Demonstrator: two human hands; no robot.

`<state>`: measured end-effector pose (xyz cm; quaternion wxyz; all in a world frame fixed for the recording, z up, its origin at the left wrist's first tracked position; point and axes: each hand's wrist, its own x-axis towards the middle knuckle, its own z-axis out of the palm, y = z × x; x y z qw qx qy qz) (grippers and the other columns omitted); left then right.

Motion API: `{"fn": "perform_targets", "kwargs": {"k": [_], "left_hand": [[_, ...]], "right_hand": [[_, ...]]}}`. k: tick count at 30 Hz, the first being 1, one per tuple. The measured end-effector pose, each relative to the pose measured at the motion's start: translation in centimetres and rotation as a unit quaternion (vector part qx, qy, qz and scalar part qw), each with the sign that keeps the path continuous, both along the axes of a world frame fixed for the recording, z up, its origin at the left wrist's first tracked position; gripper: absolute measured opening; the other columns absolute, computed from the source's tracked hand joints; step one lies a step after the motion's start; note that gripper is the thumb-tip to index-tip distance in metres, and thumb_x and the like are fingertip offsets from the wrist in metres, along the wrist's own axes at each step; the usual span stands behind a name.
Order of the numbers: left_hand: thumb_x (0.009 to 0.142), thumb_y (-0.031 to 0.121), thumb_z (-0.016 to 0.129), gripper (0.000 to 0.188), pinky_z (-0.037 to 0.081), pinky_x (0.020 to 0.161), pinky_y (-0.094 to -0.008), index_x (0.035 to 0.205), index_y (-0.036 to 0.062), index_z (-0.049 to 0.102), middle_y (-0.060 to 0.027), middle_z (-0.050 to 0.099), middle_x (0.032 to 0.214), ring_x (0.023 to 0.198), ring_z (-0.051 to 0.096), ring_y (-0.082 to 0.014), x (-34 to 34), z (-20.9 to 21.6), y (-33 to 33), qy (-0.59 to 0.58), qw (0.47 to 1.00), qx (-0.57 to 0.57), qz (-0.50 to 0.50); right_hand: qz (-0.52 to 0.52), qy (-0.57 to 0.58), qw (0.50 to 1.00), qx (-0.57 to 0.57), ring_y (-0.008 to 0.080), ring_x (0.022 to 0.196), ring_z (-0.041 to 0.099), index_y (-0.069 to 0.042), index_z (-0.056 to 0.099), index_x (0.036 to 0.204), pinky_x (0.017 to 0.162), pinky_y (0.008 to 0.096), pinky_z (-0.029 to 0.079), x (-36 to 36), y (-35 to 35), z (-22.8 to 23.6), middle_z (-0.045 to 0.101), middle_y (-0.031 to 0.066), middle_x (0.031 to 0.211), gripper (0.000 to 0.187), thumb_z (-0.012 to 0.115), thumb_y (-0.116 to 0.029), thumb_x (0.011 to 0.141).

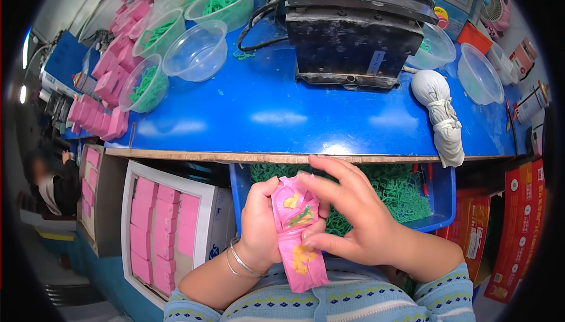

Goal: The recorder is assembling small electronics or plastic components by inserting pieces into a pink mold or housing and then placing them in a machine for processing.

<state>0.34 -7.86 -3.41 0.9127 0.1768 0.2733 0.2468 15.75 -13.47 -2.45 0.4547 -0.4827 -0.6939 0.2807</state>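
My left hand (259,222) is wrapped round a long pink rubbery piece (291,234) with yellow patches and a small green streak on its face. The piece stands out in front of my body, narrow at the middle. To its right is my right hand (359,216), fingers spread, with the thumb and fingertips at the piece's right edge and top. Whether those fingertips press on it I cannot tell. Behind both hands a blue tray (441,219) holds many thin green rubbery strips (388,195).
A black machine (353,45) stands on the blue table (253,125), a tied white cloth bundle (438,116) to its right. Clear plastic bowls (197,51), some with green strips, sit at the back left. A box (203,204) of pink blocks (144,216) is low left. Another person (56,181) is far left.
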Motion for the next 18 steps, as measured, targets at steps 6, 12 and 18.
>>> {"fn": "perform_targets", "kwargs": {"k": [6,12,18], "left_hand": [[0.088,0.046,0.019,0.058,0.042,0.051,-0.0313,0.101,-0.0009,0.051,-0.0148,0.057,0.080,0.055,0.051,-0.0222,-0.1,-0.3,0.0,0.016,1.000,-0.012,0.005],[0.091,0.045,0.020,0.056,0.043,0.047,-0.0334,0.117,0.0005,0.042,-0.0186,0.057,0.078,0.051,0.052,-0.0249,0.8,1.0,-0.5,0.037,0.996,0.003,0.087],[0.094,0.040,0.020,0.050,0.045,0.049,-0.0317,0.118,0.0012,0.039,-0.0190,0.056,0.079,0.052,0.053,-0.0244,-0.4,-0.2,-0.1,-0.036,0.997,0.064,0.027]], "right_hand": [[-0.052,-0.169,0.973,0.149,0.0289,0.092,0.053,-0.003,0.060,0.103,0.077,0.0401,0.041,0.3,-0.7,-1.3,0.056,0.0124,0.106,0.039,0.068,-0.020,0.068],[-0.061,0.171,0.978,-0.104,0.0208,0.071,0.052,-0.004,0.058,0.085,0.066,0.0313,0.042,-0.5,-0.9,-3.8,0.055,0.0063,0.080,0.015,0.065,-0.011,0.075],[-0.071,0.444,0.867,-0.216,0.0092,0.077,0.048,-0.001,0.049,0.097,0.071,0.0223,0.041,-1.7,-1.8,-3.2,0.050,0.0054,0.092,0.017,0.057,-0.011,0.085]]}}
